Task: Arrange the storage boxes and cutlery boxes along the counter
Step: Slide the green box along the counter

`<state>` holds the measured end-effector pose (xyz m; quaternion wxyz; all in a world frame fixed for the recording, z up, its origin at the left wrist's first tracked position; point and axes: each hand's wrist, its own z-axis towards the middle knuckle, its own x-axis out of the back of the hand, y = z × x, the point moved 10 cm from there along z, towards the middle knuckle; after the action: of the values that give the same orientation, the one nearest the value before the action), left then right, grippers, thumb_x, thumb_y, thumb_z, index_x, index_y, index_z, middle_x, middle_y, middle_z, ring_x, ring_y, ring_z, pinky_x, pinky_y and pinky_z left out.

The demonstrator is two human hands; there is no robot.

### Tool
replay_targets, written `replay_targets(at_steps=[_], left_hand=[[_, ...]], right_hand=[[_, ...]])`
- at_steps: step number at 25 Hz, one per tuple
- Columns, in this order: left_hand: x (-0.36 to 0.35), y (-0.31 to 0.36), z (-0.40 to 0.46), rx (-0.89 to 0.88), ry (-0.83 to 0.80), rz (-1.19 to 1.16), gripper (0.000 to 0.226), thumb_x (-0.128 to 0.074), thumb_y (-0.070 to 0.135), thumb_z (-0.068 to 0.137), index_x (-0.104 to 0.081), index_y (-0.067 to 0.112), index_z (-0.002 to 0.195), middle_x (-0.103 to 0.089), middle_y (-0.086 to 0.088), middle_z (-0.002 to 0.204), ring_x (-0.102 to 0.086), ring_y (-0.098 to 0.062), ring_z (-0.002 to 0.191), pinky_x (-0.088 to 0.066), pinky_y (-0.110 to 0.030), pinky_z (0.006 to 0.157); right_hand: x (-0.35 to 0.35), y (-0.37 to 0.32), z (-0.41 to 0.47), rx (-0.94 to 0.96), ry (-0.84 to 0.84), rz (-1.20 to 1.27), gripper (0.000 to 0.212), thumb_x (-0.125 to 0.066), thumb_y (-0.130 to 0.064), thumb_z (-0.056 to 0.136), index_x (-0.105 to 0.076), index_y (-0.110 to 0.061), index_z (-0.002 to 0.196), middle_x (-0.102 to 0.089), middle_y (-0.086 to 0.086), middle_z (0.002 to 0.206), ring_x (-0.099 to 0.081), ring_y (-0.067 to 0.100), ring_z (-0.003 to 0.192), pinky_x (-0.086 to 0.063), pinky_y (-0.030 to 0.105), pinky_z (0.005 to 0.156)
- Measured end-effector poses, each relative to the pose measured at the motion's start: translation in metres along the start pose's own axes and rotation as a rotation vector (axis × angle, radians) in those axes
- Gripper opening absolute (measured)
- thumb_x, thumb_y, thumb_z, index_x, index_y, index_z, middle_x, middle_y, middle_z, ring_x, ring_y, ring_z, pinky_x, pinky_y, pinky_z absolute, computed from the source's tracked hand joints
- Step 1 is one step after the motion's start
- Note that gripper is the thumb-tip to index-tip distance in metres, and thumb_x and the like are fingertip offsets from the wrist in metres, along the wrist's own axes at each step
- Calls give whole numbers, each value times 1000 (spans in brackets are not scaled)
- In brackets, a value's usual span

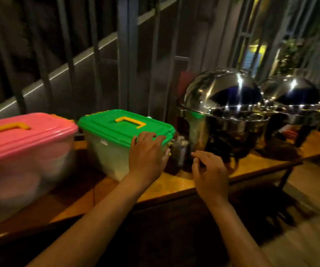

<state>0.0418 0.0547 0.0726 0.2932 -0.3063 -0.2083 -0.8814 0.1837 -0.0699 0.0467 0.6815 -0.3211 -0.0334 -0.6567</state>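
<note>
pink-lid box: far to the left of the left fingers, on the desk, blurred; contents read only as pale rounded shapes. gap between it and the green box is narrow.
green-lid box: clear tub, yellow handle lying flat on the lid; stands just under and left of the left fingers, back from the front edge of the desk.
left hand: fingers spread wide, draped over the near right corner of the green lid, palm flat on the box's right end. pressing, not gripping.
small metal pieces: between the two sets of fingers, close against the box's right end; too dim to name.
right hand: hovers over the desk, holds nothing; fingers loosely curled, half apart, tips just short of the chafing dish.
chafing dish: domed, shiny, right of the right fingers; a second one beyond it.
step: looks like squaring the green box into line.
next move: likely a short slide, right hand joining on the near side.
room: tight to the right (metal pieces, dish); open strip of desk toward the front edge, so mind the drop.
</note>
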Motion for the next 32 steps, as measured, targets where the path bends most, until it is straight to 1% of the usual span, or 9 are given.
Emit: replay_targets(at_steps=[4, 8, 12, 16, 18, 20, 23, 28, 32], left_hand=[[-39, -37, 24, 127, -254, 283, 71, -56, 68, 74, -49, 31, 134, -52, -9, 133, -41, -35, 126, -26, -54, 104], [-39, -44, 19, 123, -197, 256, 64, -58, 68, 74, -55, 37, 129, -57, -2, 132, -46, -30, 123, -28, -50, 103], [-33, -53, 17, 99, -244, 245, 67, -52, 73, 76, -51, 40, 134, -51, 3, 143, -42, -28, 129, -27, -45, 104], [-19, -79, 6, 111, -295, 187, 74, -27, 86, 73, -56, 46, 128, -51, 4, 142, -39, -28, 132, -28, -46, 109], [-10, -99, 0, 302, -229, 141, 70, -17, 81, 79, -56, 47, 127, -43, -3, 147, -31, -31, 137, -25, -51, 111], [-7, -118, -11, 539, -158, 124, 67, -25, 66, 83, -39, 39, 143, -32, -13, 153, -28, -35, 139, -24, -50, 113], [-5, -142, -28, 860, -3, -135, 80, -41, 49, 77, -19, 30, 151, -40, -20, 146, -45, -39, 126, -37, -47, 107], [8, -154, -25, 828, 46, -313, 46, -46, 20, 94, -50, 13, 139, -54, -18, 138, -55, -29, 118, -42, -31, 99], [17, -170, -20, 747, 22, -412, 61, -36, 30, 78, -55, 14, 134, -61, -17, 124, -56, -18, 94, -42, -23, 74]], right_hand=[[-60, 5, 50, -53, -56, 146, 18, -59, -21, 88, -69, -20, 104, -69, 1, 107, -63, 21, 100, -51, 37, 87], [-125, 26, 102, -105, -203, 222, 37, -58, -36, 86, -67, -18, 116, -59, 11, 125, -57, 25, 114, -41, 27, 95], [-185, 14, 115, -108, -527, 270, 38, -63, -33, 88, -64, -22, 125, -45, 11, 145, -45, 29, 131, -33, 37, 110], [-183, 3, 94, -107, -475, 383, 37, -57, -41, 90, -66, -23, 121, -41, 8, 148, -41, 29, 133, -32, 42, 111], [-177, -1, 85, -109, -429, 353, 44, -51, -52, 90, -65, -24, 121, -40, 9, 149, -40, 31, 133, -33, 43, 109], [-167, -8, 77, -101, -400, 335, 55, -43, -62, 88, -65, -25, 122, -40, 9, 149, -41, 32, 132, -35, 42, 106], [-153, -19, 63, -28, -390, 308, 66, -39, -72, 81, -62, -27, 123, -42, 6, 146, -43, 31, 130, -39, 40, 103], [-132, -31, 45, 103, -435, 175, 84, -45, -86, 67, -51, -32, 131, -43, 1, 138, -42, 32, 126, -40, 44, 104], [-131, -48, 43, 156, -458, 132, 83, -54, -80, 62, -49, -35, 131, -43, 2, 132, -43, 32, 120, -41, 49, 103]])
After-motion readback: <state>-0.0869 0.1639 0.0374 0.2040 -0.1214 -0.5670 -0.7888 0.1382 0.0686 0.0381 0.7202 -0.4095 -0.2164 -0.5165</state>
